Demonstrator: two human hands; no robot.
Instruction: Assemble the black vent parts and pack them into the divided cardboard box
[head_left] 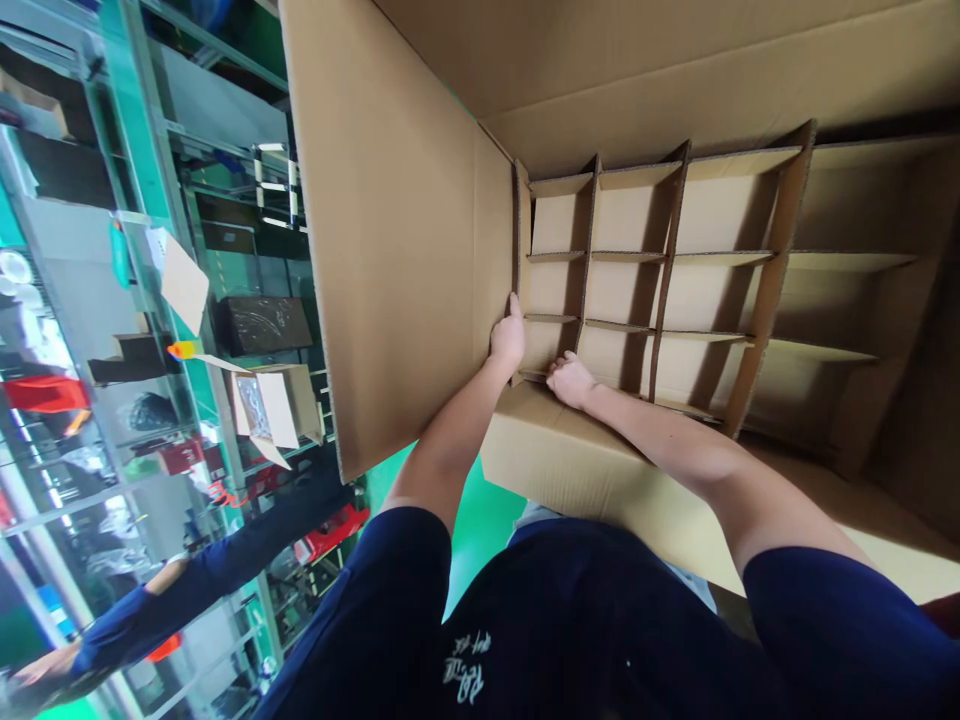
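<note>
A large open cardboard box (405, 230) stands in front of me with its flaps spread out. Inside sits a cardboard divider grid (667, 255) with several empty cells. My left hand (508, 338) grips the grid's near left corner against the box wall, thumb up and fingers hidden inside. My right hand (570, 380) is curled over the grid's near edge, just right of the left hand. Both forearms reach in over the near flap (555, 460).
At the left runs a metal-framed line (150, 130) carrying small open boxes (274, 405) and black boxes (262, 322). Another person's arm in a dark blue sleeve (195, 580) reaches across the lower left. Green floor (480, 520) shows under the box.
</note>
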